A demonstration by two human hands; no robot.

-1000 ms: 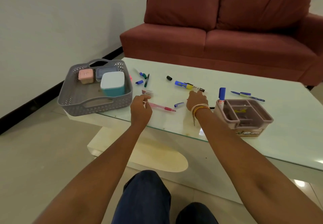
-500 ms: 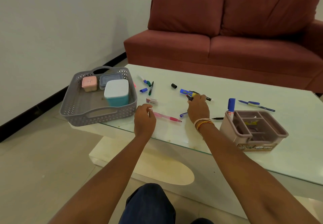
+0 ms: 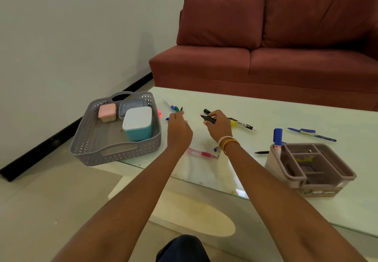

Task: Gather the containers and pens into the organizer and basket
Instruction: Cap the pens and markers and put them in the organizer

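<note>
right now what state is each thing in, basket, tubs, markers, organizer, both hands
basket: upright, holds three tubs
teal tub: lid on
pink tub: lid on
grey tub: lid on
black marker: uncapped, held by right hand
black cap: loose on table
left hand: curled, what it holds hidden
organizer: upright, blue marker standing in its corner slot
pink pen: lying on table

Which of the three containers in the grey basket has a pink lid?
The small pink container at the basket's far left corner; the other two have grey and white lids.
</note>
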